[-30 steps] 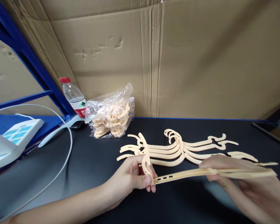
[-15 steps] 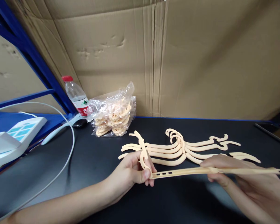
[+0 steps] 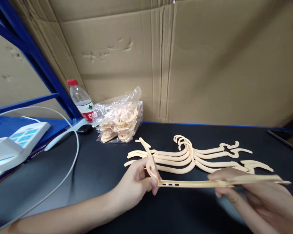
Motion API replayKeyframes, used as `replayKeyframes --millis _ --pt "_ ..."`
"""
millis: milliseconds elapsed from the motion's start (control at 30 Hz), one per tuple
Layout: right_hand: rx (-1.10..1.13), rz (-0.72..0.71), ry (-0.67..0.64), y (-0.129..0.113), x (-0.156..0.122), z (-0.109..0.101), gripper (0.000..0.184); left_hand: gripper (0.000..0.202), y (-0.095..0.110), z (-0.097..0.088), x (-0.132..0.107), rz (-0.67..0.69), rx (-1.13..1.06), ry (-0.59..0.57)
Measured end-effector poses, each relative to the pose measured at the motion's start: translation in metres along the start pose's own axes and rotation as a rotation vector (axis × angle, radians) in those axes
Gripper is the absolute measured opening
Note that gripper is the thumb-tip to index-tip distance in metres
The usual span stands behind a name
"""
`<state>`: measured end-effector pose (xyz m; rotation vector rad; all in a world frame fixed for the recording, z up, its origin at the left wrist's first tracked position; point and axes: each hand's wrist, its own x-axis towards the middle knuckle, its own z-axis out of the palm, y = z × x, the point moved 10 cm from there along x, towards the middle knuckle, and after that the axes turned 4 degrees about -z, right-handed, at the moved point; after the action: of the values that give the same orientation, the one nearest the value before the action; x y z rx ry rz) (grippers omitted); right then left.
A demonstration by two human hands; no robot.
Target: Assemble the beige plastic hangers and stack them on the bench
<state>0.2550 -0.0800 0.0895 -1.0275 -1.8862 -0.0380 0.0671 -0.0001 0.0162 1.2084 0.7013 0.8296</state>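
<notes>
A cream plastic folding hanger (image 3: 194, 184) is stretched between my two hands, edge-on to me, with small slots near its left end. My left hand (image 3: 138, 182) is closed on that left end, where a curved piece slants up and away past my fingers. My right hand (image 3: 256, 198) pinches the hanger's right half between thumb and fingers, and the far right tip sticks out over the hand. Just behind lie several similar cream hangers (image 3: 174, 163) nested in a row on the black table, hooks pointing away from me.
A clear plastic bag of folded cream hanger parts (image 3: 120, 122) stands at the back, beside a red-capped water bottle (image 3: 81, 100). To the left are a white cable (image 3: 78, 146), a white-and-blue device (image 3: 21, 139) and a blue frame (image 3: 36, 61). Cardboard (image 3: 210, 65) walls the rear.
The hanger's right part has turned slightly, showing more of its flat side, and its middle has dipped a little. My left hand keeps its hold; the curved piece there has tilted slightly.
</notes>
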Motion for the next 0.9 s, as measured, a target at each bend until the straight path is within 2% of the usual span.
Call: replayKeyframes --millis 167,267,400,500,600,667,733,833,900 --pt "0.130 0.164 0.024 0.013 0.001 0.000 0.007 0.027 0.007 0.002 -0.003 0.089 0.000 0.006" --pt "0.239 0.294 0.034 0.023 0.001 0.003 0.006 0.024 0.005 0.001 -0.004 0.085 -0.018 0.022" --pt "0.259 0.429 -0.010 0.033 -0.003 0.010 0.012 0.019 0.005 -0.004 -0.006 0.076 -0.039 0.081" --pt "0.248 0.484 -0.002 0.040 -0.001 0.007 0.015 0.016 -0.002 -0.007 -0.008 0.021 -0.077 0.141" --pt "0.236 0.513 0.093 0.047 0.008 -0.006 0.018 0.017 -0.024 -0.003 -0.012 -0.124 -0.116 0.150" --pt "0.247 0.493 0.141 0.050 0.015 -0.014 0.019 0.017 -0.034 0.010 -0.018 -0.196 -0.098 0.059" --pt "0.280 0.471 0.102 0.051 0.020 -0.010 0.021 0.014 -0.027 0.027 -0.024 -0.149 0.061 -0.081" --pt "0.356 0.491 -0.006 0.055 0.016 0.012 0.023 0.015 0.006 0.058 -0.039 0.138 0.505 -0.315" --pt "0.382 0.501 -0.033 0.057 0.008 0.025 0.024 0.019 0.021 0.075 -0.049 0.296 0.733 -0.419"
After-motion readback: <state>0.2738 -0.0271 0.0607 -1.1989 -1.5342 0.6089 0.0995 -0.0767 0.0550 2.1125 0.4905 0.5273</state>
